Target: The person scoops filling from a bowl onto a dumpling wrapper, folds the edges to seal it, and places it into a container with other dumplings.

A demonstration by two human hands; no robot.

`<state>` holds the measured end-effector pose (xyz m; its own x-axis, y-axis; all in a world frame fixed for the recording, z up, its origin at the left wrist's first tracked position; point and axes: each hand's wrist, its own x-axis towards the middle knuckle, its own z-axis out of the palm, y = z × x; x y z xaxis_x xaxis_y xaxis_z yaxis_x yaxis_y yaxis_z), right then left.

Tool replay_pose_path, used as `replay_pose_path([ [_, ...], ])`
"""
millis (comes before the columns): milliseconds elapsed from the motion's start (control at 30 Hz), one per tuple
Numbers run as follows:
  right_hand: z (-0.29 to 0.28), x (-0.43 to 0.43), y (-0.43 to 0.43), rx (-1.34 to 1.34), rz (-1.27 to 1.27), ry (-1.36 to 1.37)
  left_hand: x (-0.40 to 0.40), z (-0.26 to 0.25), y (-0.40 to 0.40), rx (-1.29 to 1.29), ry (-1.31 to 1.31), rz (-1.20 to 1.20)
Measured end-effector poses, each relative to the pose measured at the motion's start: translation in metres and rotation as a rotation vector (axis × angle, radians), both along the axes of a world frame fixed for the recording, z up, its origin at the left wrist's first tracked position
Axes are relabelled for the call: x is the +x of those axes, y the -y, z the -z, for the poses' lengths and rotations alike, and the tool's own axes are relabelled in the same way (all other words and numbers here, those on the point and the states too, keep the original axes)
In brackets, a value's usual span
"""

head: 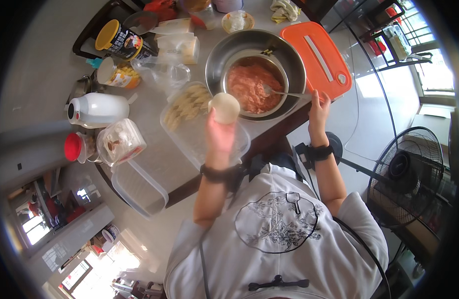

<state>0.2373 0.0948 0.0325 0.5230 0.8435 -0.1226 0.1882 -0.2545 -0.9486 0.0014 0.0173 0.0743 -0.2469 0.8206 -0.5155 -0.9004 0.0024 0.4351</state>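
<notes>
A round, pale dough wrapper (pixel 224 108) lies on the fingers and palm of my left hand (pixel 221 136), raised over a clear plastic container. Rows of folded dumplings (pixel 186 104) fill the far part of that container (pixel 244 139). Pinkish minced filling (pixel 251 84) sits in a smaller steel bowl (pixel 285 80), nested inside a large steel basin (pixel 216 59). A metal fork (pixel 289 93) rests with its head in the filling. Its handle crosses the basin's right rim, and the fingers of my right hand (pixel 319 112) hold its end.
An orange lid (pixel 315 56) lies right of the basin. Leftward stand a white jug (pixel 100 108), a flour container (pixel 121 142), a red-lidded jar (pixel 78 146) and an overhanging clear tray (pixel 139 187). Tissue packs (pixel 179 48) sit farther back. A fan (pixel 405 175) stands at right.
</notes>
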Motion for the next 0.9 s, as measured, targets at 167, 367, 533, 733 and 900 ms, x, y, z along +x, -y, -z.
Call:
replay_pose_path([
  [167,-0.007,-0.001,-0.005,-0.077,-0.285,-0.587,0.000,0.007,0.002,-0.072,-0.043,-0.029],
  [367,-0.031,-0.025,-0.004,0.091,-0.463,-0.334,-0.001,0.009,0.005,-0.112,-0.102,-0.046],
  [533,-0.052,-0.027,0.001,0.328,-0.513,0.168,-0.003,0.007,0.008,-0.074,-0.120,-0.046],
  [733,-0.058,-0.032,0.006,0.367,-0.726,0.459,-0.003,0.008,0.010,-0.092,-0.149,-0.081],
  [900,-0.048,-0.047,0.017,0.369,-0.623,0.311,-0.003,0.008,0.012,-0.101,-0.153,-0.096],
])
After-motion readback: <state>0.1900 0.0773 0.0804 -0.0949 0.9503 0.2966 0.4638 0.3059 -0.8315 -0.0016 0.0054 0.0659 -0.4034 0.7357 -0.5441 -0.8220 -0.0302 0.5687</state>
